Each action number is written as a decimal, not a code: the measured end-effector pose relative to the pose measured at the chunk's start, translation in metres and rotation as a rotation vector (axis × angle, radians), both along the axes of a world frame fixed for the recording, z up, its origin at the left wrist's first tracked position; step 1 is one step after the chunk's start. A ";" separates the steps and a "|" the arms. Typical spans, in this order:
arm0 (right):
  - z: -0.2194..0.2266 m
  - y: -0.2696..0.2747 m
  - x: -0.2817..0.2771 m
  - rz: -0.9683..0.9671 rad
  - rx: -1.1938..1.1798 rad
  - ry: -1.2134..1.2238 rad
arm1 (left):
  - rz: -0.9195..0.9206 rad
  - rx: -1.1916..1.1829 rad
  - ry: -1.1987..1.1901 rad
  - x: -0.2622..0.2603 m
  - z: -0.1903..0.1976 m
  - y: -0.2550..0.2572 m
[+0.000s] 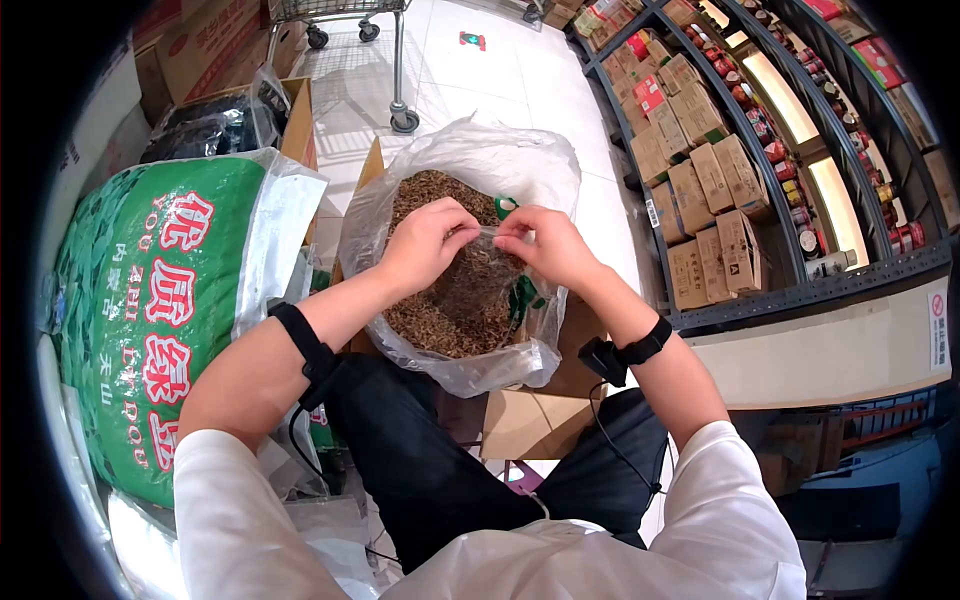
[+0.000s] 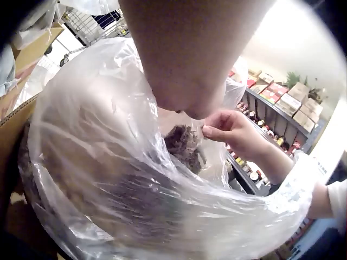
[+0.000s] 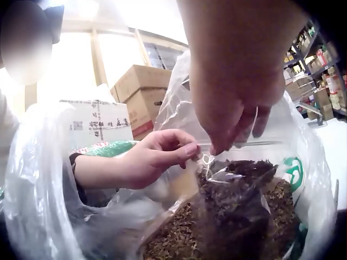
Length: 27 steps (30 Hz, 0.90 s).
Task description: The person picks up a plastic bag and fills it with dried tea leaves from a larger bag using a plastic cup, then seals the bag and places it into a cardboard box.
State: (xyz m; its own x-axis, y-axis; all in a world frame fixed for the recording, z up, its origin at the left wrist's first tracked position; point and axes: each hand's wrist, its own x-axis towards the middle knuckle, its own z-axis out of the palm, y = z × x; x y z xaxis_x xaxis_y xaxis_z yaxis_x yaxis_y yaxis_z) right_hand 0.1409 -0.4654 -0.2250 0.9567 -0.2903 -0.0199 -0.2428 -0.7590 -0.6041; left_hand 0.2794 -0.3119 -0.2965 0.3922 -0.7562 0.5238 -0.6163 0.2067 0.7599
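Observation:
A small clear zip bag [image 1: 478, 270] partly filled with brown dried material hangs over a large clear plastic sack [image 1: 560, 180] of the same brown stuff [image 1: 420, 195]. My left hand [image 1: 430, 238] pinches the small bag's top edge on the left. My right hand [image 1: 545, 240] pinches the same edge on the right. In the right wrist view the left hand [image 3: 154, 157] and right fingers [image 3: 230, 127] pinch the top strip of the small bag [image 3: 233, 195]. The left wrist view shows the right hand [image 2: 233, 130] above the brown contents [image 2: 184, 146].
A big green sack with red characters [image 1: 150, 300] lies at my left. A shopping trolley [image 1: 400, 110] stands behind the cardboard box [image 1: 540, 420] that holds the large sack. Shelves of boxes and jars [image 1: 720, 170] run along the right. My dark trousers [image 1: 420, 460] are below.

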 end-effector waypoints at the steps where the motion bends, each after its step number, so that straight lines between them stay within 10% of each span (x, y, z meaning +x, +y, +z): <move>1: -0.001 -0.004 -0.002 0.000 0.000 0.000 | 0.003 0.004 0.012 -0.001 0.001 0.000; 16: -0.006 -0.020 -0.017 0.076 -0.116 -0.119 | 0.007 0.097 0.091 0.001 0.004 0.002; 25: 0.006 -0.020 -0.016 -0.054 0.035 0.219 | 0.079 0.119 0.081 -0.001 0.001 0.002; 27: 0.000 -0.025 -0.020 0.056 -0.173 -0.030 | 0.085 0.113 0.074 0.000 0.000 0.002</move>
State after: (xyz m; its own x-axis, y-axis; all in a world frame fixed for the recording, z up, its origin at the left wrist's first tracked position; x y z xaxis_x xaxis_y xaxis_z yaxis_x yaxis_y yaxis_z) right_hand 0.1206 -0.4900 -0.2253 0.9709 -0.2333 0.0544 -0.1813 -0.8640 -0.4698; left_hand 0.2793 -0.3101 -0.2964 0.4917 -0.7713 0.4041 -0.5691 0.0666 0.8196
